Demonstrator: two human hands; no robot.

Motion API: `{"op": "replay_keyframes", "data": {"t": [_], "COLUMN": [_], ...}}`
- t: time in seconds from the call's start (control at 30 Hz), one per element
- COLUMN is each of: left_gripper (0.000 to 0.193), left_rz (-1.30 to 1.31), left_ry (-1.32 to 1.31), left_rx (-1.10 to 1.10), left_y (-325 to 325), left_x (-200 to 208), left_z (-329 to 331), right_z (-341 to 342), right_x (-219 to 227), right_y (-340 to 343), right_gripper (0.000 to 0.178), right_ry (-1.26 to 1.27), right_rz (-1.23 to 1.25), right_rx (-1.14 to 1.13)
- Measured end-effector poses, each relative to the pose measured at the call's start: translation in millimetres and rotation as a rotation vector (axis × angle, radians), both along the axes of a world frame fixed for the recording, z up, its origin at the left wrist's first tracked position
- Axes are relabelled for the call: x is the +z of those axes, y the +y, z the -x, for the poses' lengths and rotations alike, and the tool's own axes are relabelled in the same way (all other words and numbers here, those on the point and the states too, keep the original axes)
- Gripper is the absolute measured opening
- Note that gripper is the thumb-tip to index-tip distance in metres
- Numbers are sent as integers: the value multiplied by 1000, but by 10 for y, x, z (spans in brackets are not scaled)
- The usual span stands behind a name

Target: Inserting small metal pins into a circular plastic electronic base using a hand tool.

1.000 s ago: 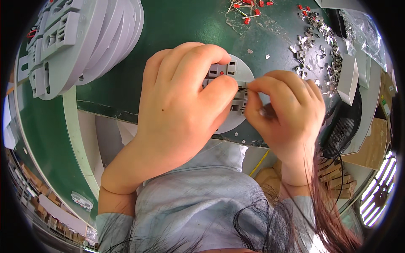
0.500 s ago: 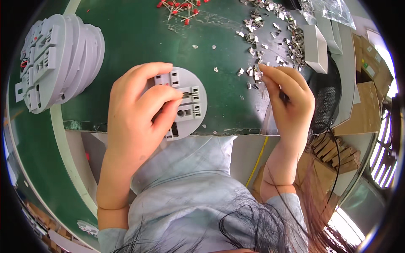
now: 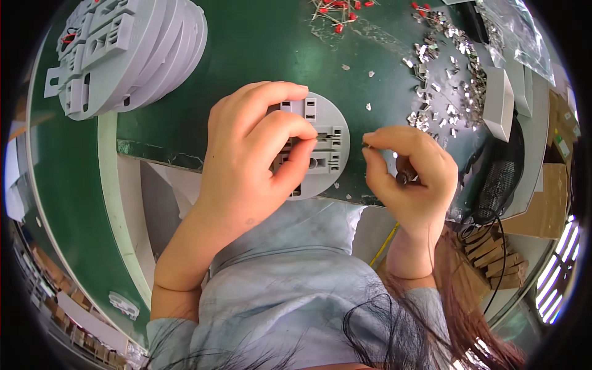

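Note:
My left hand (image 3: 253, 148) lies over a round grey plastic base (image 3: 336, 123) with raised slotted blocks, close to the table's front edge. Its index finger reaches the base's upper part, while the thumb and another finger pinch together at the middle slots. Whatever sits between those fingertips is hidden. To the right of the base, my right hand (image 3: 419, 179) is closed, with thumb and index finger pinching a tiny dark metal piece (image 3: 367, 145). A dark, rounded object (image 3: 404, 177) shows within the curl of the right fingers; its kind is unclear.
Small metal clips (image 3: 425, 92) lie scattered on the green table (image 3: 259, 55) at the right. Red-headed parts with thin wire legs (image 3: 339, 12) are at the far side. More grey bases (image 3: 154, 49) lean stacked at left. A white box (image 3: 497, 102) and black mesh container (image 3: 502, 176) stand right.
My right hand has drawn back from the metal clips toward the base, with a tiny piece in its fingertips. The whole view has shifted, and my left hand remains at the base.

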State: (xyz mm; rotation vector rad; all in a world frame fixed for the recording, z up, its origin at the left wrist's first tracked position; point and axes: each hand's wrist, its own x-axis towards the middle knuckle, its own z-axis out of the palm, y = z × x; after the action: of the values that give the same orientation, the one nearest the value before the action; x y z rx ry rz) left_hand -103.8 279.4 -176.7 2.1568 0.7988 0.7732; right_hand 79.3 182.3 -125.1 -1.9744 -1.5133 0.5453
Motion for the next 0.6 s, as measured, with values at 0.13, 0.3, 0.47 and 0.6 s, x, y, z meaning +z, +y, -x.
{"op": "replay_keyframes", "data": {"t": [0.13, 0.3, 0.47, 0.6], "left_gripper": [23, 25, 23, 24], "left_rz": [-10, -16, 21, 23], "left_ry": [-43, -48, 6, -1], "left_rx": [10, 28, -17, -9], "left_y": [3, 13, 31, 18], "left_x": [-82, -108, -44, -55], "left_z": [-14, 4, 24, 15], "right_z": [112, 195, 217, 218], "right_x": [-145, -202, -264, -251], "right_y": [-3, 18, 16, 23], "right_gripper": [20, 23, 23, 21], "right_ry": [97, 121, 99, 108], "right_rz": [-141, -68, -104, -103], "right_rx": [6, -99, -112, -89]}}
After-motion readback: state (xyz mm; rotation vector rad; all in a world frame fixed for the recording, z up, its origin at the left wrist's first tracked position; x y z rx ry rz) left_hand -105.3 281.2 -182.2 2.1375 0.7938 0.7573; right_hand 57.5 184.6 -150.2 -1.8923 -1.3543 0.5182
